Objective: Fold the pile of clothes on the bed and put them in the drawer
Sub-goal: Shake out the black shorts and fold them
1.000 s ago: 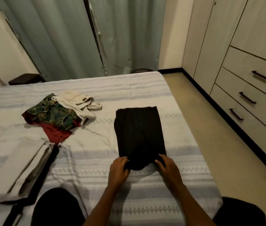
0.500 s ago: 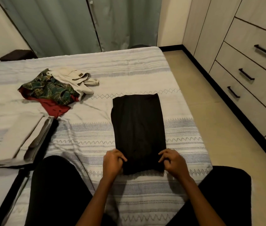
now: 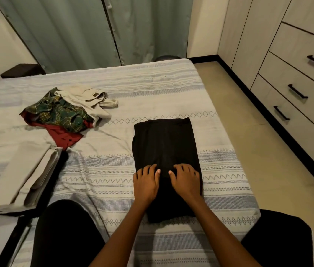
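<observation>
Left edge: folded beige garment (image 3: 23,176), set aside. Upper left: unfolded pile of clothes (image 3: 65,110), awaiting folding. Centre: black garment (image 3: 165,151) on the bed (image 3: 152,89); left hand (image 3: 146,182) and right hand (image 3: 186,181) press flat, side by side, presumably smoothing a fold. Right: closed drawers (image 3: 297,93).

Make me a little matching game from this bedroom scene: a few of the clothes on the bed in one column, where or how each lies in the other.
Things:
1. black garment
2. green plaid shirt
3. beige folded garment
4. red garment

States:
A. poking out beneath the unfolded pile
B. pressed flat under both hands
C. crumpled on the pile
D. folded at the bed's left edge

Pairs: 1-B, 2-C, 3-D, 4-A
</observation>
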Available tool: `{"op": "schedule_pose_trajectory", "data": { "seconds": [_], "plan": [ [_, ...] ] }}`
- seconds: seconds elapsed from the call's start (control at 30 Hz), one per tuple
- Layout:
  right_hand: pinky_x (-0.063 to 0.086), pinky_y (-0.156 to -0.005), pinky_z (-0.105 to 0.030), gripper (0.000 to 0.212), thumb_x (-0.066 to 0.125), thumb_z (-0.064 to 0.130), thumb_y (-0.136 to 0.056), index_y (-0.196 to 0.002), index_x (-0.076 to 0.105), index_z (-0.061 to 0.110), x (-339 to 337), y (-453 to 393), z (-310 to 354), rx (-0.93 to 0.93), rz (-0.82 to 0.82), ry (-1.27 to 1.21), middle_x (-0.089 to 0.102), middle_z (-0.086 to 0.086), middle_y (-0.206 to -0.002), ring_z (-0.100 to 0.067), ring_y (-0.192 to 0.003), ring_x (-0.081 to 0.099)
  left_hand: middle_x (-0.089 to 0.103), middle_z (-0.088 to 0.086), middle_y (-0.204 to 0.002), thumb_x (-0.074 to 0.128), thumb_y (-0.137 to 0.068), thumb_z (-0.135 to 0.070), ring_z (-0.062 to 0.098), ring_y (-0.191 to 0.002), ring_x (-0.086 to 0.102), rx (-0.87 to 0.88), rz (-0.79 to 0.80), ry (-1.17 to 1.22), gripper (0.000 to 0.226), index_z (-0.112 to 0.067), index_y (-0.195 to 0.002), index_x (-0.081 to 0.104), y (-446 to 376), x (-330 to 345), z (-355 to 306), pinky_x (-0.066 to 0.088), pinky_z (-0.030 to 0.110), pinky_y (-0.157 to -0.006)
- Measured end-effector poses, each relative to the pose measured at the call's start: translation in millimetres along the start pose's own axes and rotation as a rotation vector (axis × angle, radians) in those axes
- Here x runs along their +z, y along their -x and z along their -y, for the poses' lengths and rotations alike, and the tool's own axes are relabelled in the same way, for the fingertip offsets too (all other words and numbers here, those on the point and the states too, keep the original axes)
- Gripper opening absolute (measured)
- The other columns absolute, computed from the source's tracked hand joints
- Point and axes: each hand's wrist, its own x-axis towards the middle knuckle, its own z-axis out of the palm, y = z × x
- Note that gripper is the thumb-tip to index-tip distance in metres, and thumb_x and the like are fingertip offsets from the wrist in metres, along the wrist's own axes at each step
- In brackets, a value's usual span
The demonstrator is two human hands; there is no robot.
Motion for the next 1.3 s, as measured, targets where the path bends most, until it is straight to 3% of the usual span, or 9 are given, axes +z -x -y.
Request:
{"op": "schedule_pose_trajectory", "data": {
  "seconds": [0.07, 0.2, 0.53, 0.67, 0.83, 0.93, 1.0, 1.2, 1.3],
  "plan": [
    [0.028, -0.117, -0.048, 0.05, 0.038, 0.045, -0.104, -0.144, 0.05, 0.02, -3.9, -30.6, 1.5, 0.01, 0.12, -0.013, 0.046, -0.005, -0.152, -0.028, -0.146, 0.034, 0.049, 0.002, -0.148, 0.026, -0.105, -0.046, 0.027, -0.135, 0.043, -0.011, 0.065, 0.036, 0.049, -0.024, -0.143, 0.05, -26.2, -1.4, 3.0, 0.032, 0.042, -0.109],
    [0.011, -0.123, -0.048, 0.056, 0.03, 0.044, -0.107, -0.158, 0.028, 0.021, 4.5, -94.7, -10.6, -0.024, 0.232, 0.007, 0.022, -0.002, -0.166, -0.029, -0.154, 0.011, 0.026, 0.005, -0.162, 0.027, -0.107, -0.042, 0.027, -0.15, 0.021, -0.015, 0.157, 0.033, 0.052, -0.021, -0.155, 0.03, -87.2, -1.4, 17.9, 0.017, 0.044, -0.121],
    [-0.007, -0.122, -0.048, 0.068, 0.013, 0.065, -0.101, -0.161, 0.004, 0.034, 29.1, -229.1, -41.4, -0.085, 0.27, 0.109, -0.002, 0.01, -0.168, -0.021, -0.155, -0.006, -0.006, 0.0, -0.167, 0.016, -0.101, -0.061, 0.03, -0.153, -0.003, -0.174, 0.233, 0.007, 0.066, -0.032, -0.159, 0.0, -200.0, 33.0, 53.0, -0.001, 0.048, -0.122],
    [-0.014, -0.121, -0.047, 0.077, 0.009, 0.071, -0.098, -0.161, -0.001, 0.027, 34.2, -262.3, -64.9, 0.018, 0.2, 0.144, -0.008, 0.007, -0.168, -0.02, -0.154, -0.013, 0.004, 0.003, -0.167, 0.014, -0.104, -0.054, 0.025, -0.154, 0.002, -0.284, 0.136, 0.006, 0.064, -0.027, -0.16, 0.002, -214.6, 40.8, 62.7, -0.001, 0.046, -0.122],
    [0.016, -0.123, -0.046, 0.069, 0.042, 0.048, -0.103, -0.159, 0.02, 0.013, 25.7, -274.6, -63.9, 0.182, -0.079, -0.132, 0.016, -0.015, -0.166, -0.036, -0.152, 0.013, 0.048, 0.017, -0.144, 0.037, -0.102, -0.05, 0.037, -0.129, 0.044, -0.374, -0.047, 0.021, 0.064, -0.009, -0.152, 0.032, -242.4, 30.2, 53.6, 0.033, 0.05, -0.105],
    [0.036, -0.11, -0.05, 0.069, 0.056, 0.032, -0.099, -0.156, 0.027, 0.006, 10.7, -296.9, -72.8, 0.357, -0.084, -0.222, 0.044, -0.021, -0.149, -0.041, -0.136, 0.037, 0.048, 0.017, -0.137, 0.049, -0.099, -0.047, 0.038, -0.124, 0.044, -0.4, -0.025, 0.073, 0.054, -0.017, -0.144, 0.046, -267.9, 20.7, 59.8, 0.033, 0.048, -0.102],
    [0.041, -0.102, -0.048, 0.052, 0.058, 0.029, -0.097, -0.144, 0.049, 0.009, 6.6, -310.5, -77.0, 0.382, -0.064, -0.269, 0.059, -0.017, -0.135, -0.041, -0.127, 0.045, 0.05, 0.015, -0.134, 0.055, -0.097, -0.039, 0.037, -0.122, 0.044, -0.379, -0.051, 0.106, 0.039, -0.02, -0.131, 0.06, -279.4, 16.3, 62.3, 0.032, 0.047, -0.102],
    [0.051, -0.092, -0.046, 0.016, 0.066, 0.021, -0.089, -0.103, 0.073, 0.02, 1.0, -296.6, -70.2, 0.237, -0.244, -0.596, 0.069, -0.002, -0.108, -0.027, -0.106, 0.06, 0.063, 0.006, -0.113, 0.06, -0.092, -0.025, 0.032, -0.105, 0.053, -0.244, -0.234, 0.156, 0.018, -0.025, -0.106, 0.072, -279.0, 6.1, 55.7, 0.037, 0.043, -0.089],
    [0.053, -0.086, -0.035, 0.015, 0.06, 0.015, -0.079, -0.087, 0.073, 0.014, -3.4, -275.1, -62.7, 0.044, -0.113, -0.876, 0.073, -0.002, -0.093, -0.021, -0.092, 0.067, 0.067, -0.002, -0.099, 0.057, -0.086, -0.019, 0.018, -0.096, 0.057, -0.158, -0.296, 0.486, 0.016, -0.02, -0.096, 0.07, -253.9, -4.9, 49.5, 0.041, 0.033, -0.088]
  ]
}}
